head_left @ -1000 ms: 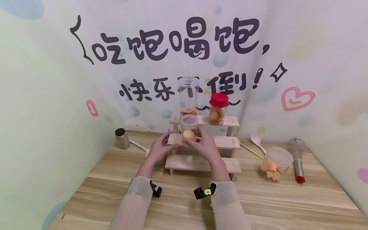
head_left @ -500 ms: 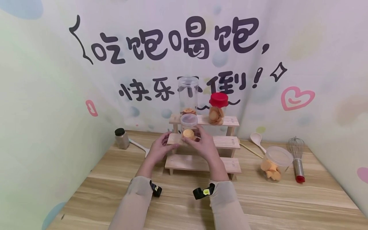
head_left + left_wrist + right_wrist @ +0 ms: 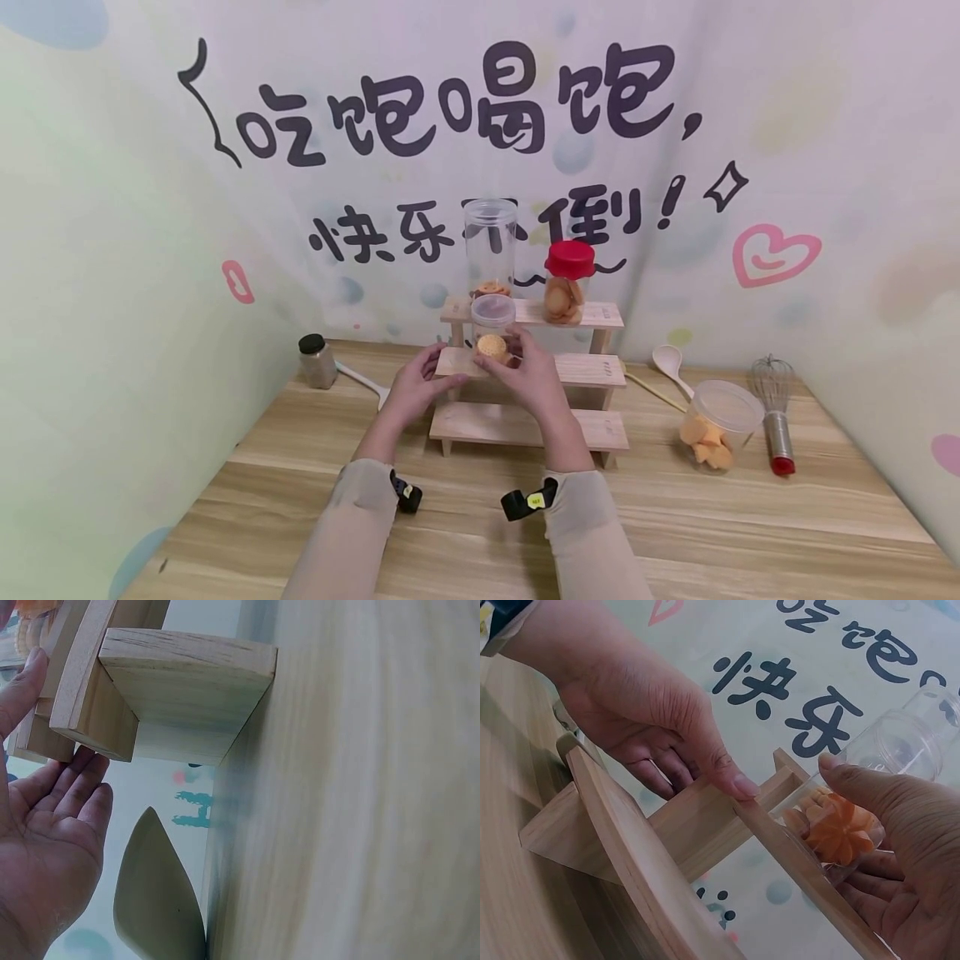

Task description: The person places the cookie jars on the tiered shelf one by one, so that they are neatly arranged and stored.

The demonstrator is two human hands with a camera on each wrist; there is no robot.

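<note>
A three-tier wooden stand [image 3: 592, 368] is in front of me. On its middle tier stands a clear jar [image 3: 493, 312] with cookies near the bottom, and my right hand [image 3: 534, 379] grips it from the right, thumb in front. In the right wrist view, flower-shaped orange cookies [image 3: 840, 829] show inside the jar. My left hand [image 3: 408, 392] holds the left end of the middle tier. Its thumb lies on the front edge and its fingers reach round the end, as the left wrist view shows from below.
On the top tier stand a tall clear jar [image 3: 491, 250] and a red-lidded cookie jar [image 3: 568, 287]. To the right are a wide cookie jar [image 3: 720, 425], a whisk [image 3: 778, 417] and a spoon [image 3: 671, 367]. A black-lidded bottle [image 3: 318, 362] and a white utensil [image 3: 363, 382] lie left.
</note>
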